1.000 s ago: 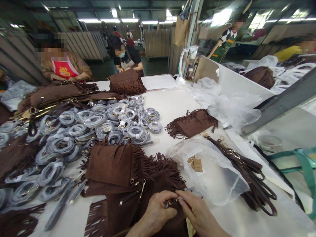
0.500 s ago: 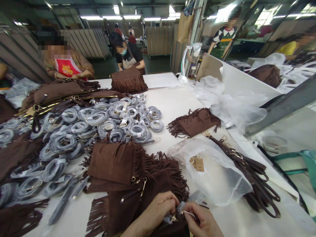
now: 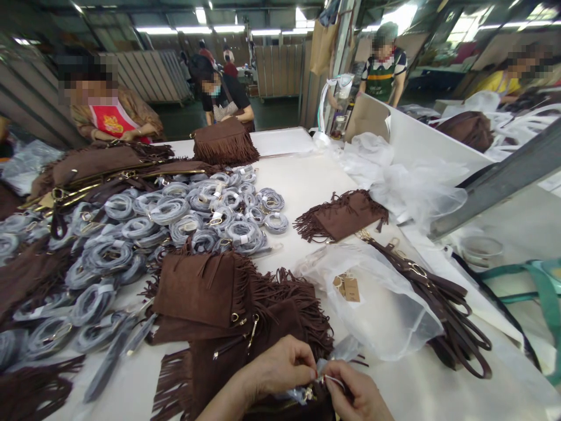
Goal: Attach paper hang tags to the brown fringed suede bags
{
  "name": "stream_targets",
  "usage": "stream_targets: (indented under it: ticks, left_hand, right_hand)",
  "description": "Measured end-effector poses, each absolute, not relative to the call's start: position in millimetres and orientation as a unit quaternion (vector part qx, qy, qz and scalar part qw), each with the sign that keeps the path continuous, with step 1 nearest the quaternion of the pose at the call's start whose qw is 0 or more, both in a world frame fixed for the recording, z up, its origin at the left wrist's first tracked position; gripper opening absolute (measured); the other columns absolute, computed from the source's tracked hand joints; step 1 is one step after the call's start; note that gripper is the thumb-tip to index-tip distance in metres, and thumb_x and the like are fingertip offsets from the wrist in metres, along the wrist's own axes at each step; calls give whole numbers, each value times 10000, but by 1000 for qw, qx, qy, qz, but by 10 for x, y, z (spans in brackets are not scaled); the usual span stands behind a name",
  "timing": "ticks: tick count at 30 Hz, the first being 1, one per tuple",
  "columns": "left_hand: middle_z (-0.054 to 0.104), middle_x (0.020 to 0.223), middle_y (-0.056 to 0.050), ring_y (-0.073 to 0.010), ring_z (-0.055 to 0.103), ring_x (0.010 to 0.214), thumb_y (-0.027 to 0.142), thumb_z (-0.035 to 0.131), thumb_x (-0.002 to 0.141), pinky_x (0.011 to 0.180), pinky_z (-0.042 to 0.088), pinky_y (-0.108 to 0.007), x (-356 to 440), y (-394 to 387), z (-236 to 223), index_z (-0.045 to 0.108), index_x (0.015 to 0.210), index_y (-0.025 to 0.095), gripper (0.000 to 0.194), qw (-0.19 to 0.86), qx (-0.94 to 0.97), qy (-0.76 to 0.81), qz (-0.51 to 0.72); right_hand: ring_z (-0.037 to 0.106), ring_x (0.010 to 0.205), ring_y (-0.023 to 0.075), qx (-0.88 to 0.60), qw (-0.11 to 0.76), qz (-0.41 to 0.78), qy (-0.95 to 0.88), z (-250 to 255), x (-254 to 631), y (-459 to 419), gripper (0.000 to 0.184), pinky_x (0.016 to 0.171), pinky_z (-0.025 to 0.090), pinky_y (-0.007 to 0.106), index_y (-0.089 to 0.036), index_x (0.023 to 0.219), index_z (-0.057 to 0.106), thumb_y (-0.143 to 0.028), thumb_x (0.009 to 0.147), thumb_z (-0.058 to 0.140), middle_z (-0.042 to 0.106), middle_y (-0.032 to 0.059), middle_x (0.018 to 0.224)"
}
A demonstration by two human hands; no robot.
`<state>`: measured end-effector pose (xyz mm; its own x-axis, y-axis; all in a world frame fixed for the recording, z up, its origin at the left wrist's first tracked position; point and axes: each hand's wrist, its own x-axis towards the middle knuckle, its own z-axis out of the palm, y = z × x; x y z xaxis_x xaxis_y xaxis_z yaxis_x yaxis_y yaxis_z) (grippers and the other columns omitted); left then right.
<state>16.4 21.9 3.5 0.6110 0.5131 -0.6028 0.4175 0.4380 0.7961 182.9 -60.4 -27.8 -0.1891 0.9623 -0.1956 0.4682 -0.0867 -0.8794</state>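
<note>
The left hand (image 3: 287,365) is over a dark brown bag with a gold zip (image 3: 284,405) at the near edge of the view, thumb and fingertips drawn close together beside a piece of clear plastic wrap (image 3: 322,365). Whether they grip the wrap cannot be told. The right hand (image 3: 355,389) is narrow, pinching a thin white cord (image 3: 335,380) just beside the left fingertips. Gold hardware (image 3: 309,393) shows below and between the hands. The zipped bag lies directly beneath both hands and is partly hidden by them.

Beyond the left hand, a brown fringed pouch (image 3: 197,289) lies flat on other brown fringed pieces. To its left and behind it, many plastic-wrapped coiled straps (image 3: 107,254) are heaped across the white table (image 3: 284,175). Beyond the right hand rests a translucent bag (image 3: 390,321) with brown hang tags (image 3: 351,289) showing at it. Right of that, dark brown straps (image 3: 456,327) with gold clasps lie bunched. A second fringed pouch (image 3: 346,216) lies farther back. At the far side, a masked co-worker (image 3: 228,96) stands behind a fringed handbag (image 3: 225,142).
</note>
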Motion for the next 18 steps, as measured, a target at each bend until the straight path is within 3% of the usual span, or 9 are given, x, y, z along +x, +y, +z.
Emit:
stream_targets:
  ticks: [6,9,12,18]
  left_hand:
    - [468,440,60,-49,334,409,169,559,560,416,241,-197,169,280,8,683,631,110,154,713,540,447,-3]
    - [425,337,68,-50,304,336,102,570,497,369,197,-205,260,342,33,631,503,125,66,743,470,475,-29]
    - [375,259,71,-52,269,286,37,526,458,343,164,-211,365,386,69,554,394,143,126,754,434,491,-53]
    - [354,245,72,-44,256,283,13,508,440,343,149,-208,429,387,111,500,352,145,158,749,423,506,-57]
  right_hand:
    - [529,568,141,-567,264,459,-631,-210,1846,-567,265,530,396,210,-206,740,556,-313,859,345,569,-12,615]
    - [536,585,144,-564,246,460,-641,-186,1866,-550,258,549,410,213,-198,762,561,-295,865,346,578,-3,632]
    - [539,596,151,-561,237,464,-643,-166,1882,-542,250,554,421,218,-193,771,559,-285,868,347,584,6,644]
    - [541,595,155,-561,242,463,-642,-163,1874,-543,257,556,426,224,-189,772,564,-293,866,348,584,10,646]
